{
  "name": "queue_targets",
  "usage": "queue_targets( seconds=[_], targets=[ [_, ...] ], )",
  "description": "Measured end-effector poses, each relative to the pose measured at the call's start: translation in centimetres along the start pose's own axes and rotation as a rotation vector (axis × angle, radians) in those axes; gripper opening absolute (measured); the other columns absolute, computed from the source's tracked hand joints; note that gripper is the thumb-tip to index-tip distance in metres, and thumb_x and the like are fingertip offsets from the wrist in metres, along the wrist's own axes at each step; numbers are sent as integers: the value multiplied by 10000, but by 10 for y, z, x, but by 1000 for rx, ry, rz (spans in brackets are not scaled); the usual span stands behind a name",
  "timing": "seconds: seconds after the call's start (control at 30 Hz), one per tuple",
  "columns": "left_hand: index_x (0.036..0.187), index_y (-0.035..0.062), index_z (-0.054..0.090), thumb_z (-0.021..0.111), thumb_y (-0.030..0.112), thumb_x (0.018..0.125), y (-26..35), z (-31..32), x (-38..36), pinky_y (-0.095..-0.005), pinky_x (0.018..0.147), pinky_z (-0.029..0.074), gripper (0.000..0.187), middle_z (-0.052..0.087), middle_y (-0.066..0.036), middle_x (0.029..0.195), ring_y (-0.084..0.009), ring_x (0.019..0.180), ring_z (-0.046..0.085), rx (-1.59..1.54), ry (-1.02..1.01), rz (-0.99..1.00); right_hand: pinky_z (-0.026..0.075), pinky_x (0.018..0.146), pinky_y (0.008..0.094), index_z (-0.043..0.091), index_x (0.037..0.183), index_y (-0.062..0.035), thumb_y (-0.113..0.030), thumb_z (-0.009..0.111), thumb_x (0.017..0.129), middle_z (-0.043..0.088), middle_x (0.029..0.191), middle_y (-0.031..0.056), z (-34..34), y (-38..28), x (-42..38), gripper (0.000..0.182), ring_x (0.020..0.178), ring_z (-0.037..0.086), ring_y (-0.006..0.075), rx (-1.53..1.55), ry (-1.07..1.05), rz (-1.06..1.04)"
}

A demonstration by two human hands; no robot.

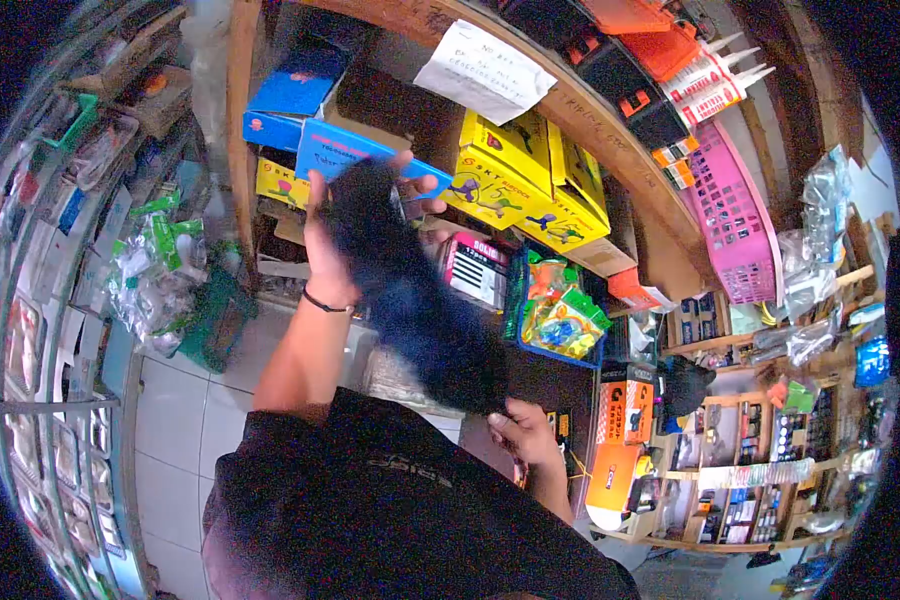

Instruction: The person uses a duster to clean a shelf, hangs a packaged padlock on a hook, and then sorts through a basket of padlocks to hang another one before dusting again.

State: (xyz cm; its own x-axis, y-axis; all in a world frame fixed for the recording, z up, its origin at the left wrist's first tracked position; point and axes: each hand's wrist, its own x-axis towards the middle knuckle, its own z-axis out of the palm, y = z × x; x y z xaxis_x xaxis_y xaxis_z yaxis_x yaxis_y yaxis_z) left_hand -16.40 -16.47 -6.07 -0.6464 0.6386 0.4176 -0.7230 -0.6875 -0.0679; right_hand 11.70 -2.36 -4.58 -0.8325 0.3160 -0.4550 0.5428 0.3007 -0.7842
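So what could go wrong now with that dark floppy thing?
The dark floppy thing, blurred between the left hand and right hand, might brush the packets and tip some out. The left hand's fingers are close to the blue box, so a bump could shift it. The yellow boxes might get knocked too.

left hand raised, fingers spread, right hand lower, pinched closed

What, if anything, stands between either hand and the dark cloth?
Nothing visible does. The left hand is right at the upper part of the dark cloth, fingertips showing past its edge; the right hand is at its lower end. Blur hides the exact contact.
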Motion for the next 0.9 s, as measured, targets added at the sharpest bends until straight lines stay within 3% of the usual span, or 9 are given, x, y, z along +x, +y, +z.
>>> queue_targets(
  seconds=[0.1, 0.17, 0.23, 0.3, 0.37, 0.5, 0.63, 0.77, 0.9],
  targets=[
    [1256, 23, 283, 324, 682, 720, -1, -10, 0, -545, 885, 317, 850, 431, -217, 1172, -380, 1045, 441, 10, 243, 80, 317, 453, 218, 530, 722, -42, -199, 536, 816, 437, 563, -33, 12, -7, -1, 183, 512, 387, 61, 17, -73, 157],
    [1231, 17, 337, 270, 628, 778, 5, -27, 3, -461, 928, 318, 763, 442, -182, 1177, -317, 1073, 441, 82, -255, -67, 315, 446, 218, 531, 726, -37, -183, 535, 817, 442, 557, -33, 15, 18, 1, 172, 507, 393, 63, 165, -166, 12],
    [1232, 13, 335, 263, 624, 782, 7, -17, 5, -459, 929, 317, 761, 442, -178, 1178, -317, 1083, 431, 56, -310, -111, 304, 434, 220, 510, 699, -42, -167, 528, 822, 436, 538, -35, 19, 6, 0, 176, 490, 386, 62, 81, -29, 39],
    [1258, 17, 279, 311, 675, 730, 3, -4, -3, -547, 879, 315, 844, 432, -216, 1169, -372, 1064, 424, 39, 290, 74, 284, 415, 221, 510, 700, -44, -156, 523, 824, 412, 521, -42, 22, 9, 1, 167, 469, 363, 55, 103, 37, 30],
    [1252, 10, 283, 320, 669, 732, 5, -12, -2, -544, 886, 310, 841, 423, -219, 1177, -375, 1062, 425, -116, 283, 96, 270, 405, 214, 531, 717, -47, -152, 523, 823, 401, 519, -52, 23, 10, 0, 149, 464, 344, 45, 169, -111, 131],
    [1224, 17, 345, 267, 596, 800, 11, -10, -7, -430, 957, 293, 722, 436, -158, 1189, -306, 1086, 428, 105, -198, -156, 262, 387, 213, 515, 682, -54, -179, 527, 826, 404, 516, -51, 23, 16, 2, 190, 450, 339, 45, 80, 2, 47],
    [1256, 27, 292, 284, 615, 784, -10, -1, -8, -491, 934, 295, 754, 426, -181, 1195, -334, 1066, 436, 98, 333, 194, 281, 400, 214, 519, 705, -52, -159, 521, 827, 411, 531, -55, 17, -7, -1, 162, 464, 353, 45, 32, -147, 141],
    [1236, 43, 323, 343, 631, 756, -8, -30, -10, -527, 883, 328, 760, 438, -190, 1178, -362, 1052, 439, 51, -144, -84, 304, 426, 209, 493, 693, -51, -161, 513, 833, 422, 527, -33, 7, 10, -2, 178, 478, 377, 50, 150, -112, 109],
    [1200, 5, 361, 300, 625, 772, -31, 4, -8, -473, 918, 325, 755, 450, -170, 1168, -334, 1054, 444, 137, 311, 197, 317, 435, 220, 480, 688, -46, -142, 501, 834, 425, 553, -39, -2, 35, 10, 176, 489, 372, 51, 70, -202, 74]
  ],
)
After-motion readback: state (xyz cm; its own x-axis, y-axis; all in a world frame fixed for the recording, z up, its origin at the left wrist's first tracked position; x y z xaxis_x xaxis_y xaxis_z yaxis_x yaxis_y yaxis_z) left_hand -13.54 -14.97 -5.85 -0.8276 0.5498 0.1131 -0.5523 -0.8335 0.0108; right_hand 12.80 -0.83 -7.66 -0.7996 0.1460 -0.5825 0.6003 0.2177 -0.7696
